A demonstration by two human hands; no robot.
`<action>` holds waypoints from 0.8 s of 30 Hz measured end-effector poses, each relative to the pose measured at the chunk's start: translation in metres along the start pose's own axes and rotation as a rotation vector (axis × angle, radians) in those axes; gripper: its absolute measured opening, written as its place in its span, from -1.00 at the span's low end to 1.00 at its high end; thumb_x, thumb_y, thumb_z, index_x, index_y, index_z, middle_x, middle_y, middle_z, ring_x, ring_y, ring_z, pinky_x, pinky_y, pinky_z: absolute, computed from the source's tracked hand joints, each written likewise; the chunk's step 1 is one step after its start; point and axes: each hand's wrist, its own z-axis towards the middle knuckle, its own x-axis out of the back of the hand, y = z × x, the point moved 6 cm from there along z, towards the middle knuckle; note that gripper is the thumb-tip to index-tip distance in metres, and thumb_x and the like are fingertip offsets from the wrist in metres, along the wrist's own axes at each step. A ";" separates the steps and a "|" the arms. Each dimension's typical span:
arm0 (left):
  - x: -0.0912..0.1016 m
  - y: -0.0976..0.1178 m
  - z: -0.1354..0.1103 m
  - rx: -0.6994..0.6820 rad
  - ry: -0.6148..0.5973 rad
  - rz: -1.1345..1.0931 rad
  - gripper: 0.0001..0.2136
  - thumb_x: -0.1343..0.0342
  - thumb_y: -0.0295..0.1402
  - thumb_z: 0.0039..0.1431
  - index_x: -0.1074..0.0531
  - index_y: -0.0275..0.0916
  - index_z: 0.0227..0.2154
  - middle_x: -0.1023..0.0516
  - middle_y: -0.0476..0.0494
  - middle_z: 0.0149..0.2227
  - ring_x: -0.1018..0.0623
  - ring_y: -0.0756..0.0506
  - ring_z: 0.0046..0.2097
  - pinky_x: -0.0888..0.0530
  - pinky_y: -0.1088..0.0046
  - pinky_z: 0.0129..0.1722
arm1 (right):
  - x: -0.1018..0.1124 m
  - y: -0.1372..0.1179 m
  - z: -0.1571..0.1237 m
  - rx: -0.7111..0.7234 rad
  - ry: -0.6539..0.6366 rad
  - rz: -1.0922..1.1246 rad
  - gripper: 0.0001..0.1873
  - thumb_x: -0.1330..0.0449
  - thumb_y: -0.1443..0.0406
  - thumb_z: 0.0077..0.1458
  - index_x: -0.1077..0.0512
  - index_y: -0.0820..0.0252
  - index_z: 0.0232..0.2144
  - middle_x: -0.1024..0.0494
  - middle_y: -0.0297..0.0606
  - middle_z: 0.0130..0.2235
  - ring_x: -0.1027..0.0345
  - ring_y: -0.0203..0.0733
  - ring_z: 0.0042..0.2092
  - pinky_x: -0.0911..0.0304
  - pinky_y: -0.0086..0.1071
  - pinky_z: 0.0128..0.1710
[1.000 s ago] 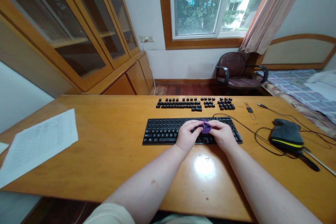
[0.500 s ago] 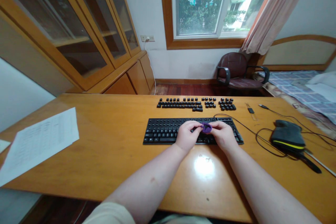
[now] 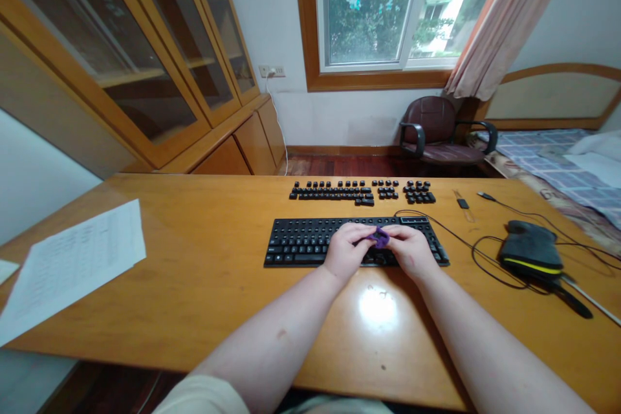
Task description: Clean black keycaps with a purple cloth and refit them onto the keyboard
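Between my two hands is a small purple cloth point(image 3: 381, 239), pinched above the right half of a black keyboard point(image 3: 301, 240). My left hand point(image 3: 347, 248) is closed on the cloth's left side, thumb against fingers. From the right, my right hand point(image 3: 413, 250) grips its other side. A dark patch shows in the folds; whether it is a keycap I cannot tell. Several key positions on the keyboard lack caps, and my hands cover part of it. Behind it, loose black keycaps point(image 3: 334, 194) lie in rows laid out like a keyboard.
On the right are a grey brush-like tool with a yellow stripe point(image 3: 531, 249), a coiled black cable point(image 3: 480, 252) and a small keycap puller point(image 3: 462, 204). Printed sheets point(image 3: 82, 259) lie at the desk's left. A chair point(image 3: 431, 126) stands beyond the wooden desk point(image 3: 204, 239).
The purple cloth has gone from a rounder loop to a flatter, more folded shape between my fingers. Both hands stay in nearly the same place.
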 end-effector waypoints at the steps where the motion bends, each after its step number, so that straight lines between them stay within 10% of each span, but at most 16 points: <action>1: 0.001 0.001 0.000 -0.007 0.018 0.008 -0.82 -0.19 -0.51 -0.03 -0.55 -0.18 -0.32 -0.59 -0.12 -0.28 -0.53 -0.06 -0.23 -0.47 0.31 -0.13 | 0.000 0.001 0.000 -0.007 0.005 -0.003 -0.89 -0.38 0.29 -0.28 -0.56 0.13 -0.55 -0.59 -0.26 -0.40 -0.43 -0.17 -0.32 -0.32 -0.28 -0.21; 15: 0.011 -0.003 -0.003 0.216 0.202 0.187 -0.85 -0.30 -0.42 -0.21 -0.47 -0.25 -0.51 -0.45 0.01 -0.50 -0.44 0.00 -0.43 -0.43 0.46 -0.38 | 0.001 0.010 -0.001 -0.163 0.079 0.161 -0.78 -0.43 0.28 -0.42 -0.54 0.16 -0.57 -0.59 -0.27 -0.43 -0.43 -0.18 -0.39 -0.36 -0.30 -0.33; 24: 0.003 0.006 -0.001 -0.023 0.099 0.093 -0.86 -0.19 -0.45 0.00 -0.55 -0.15 -0.35 -0.58 -0.07 -0.36 -0.51 -0.04 -0.28 -0.45 0.36 -0.19 | -0.002 0.008 -0.001 -0.133 0.058 0.173 -0.80 -0.42 0.27 -0.38 -0.54 0.13 -0.56 -0.59 -0.28 -0.42 -0.45 -0.15 -0.36 -0.35 -0.25 -0.27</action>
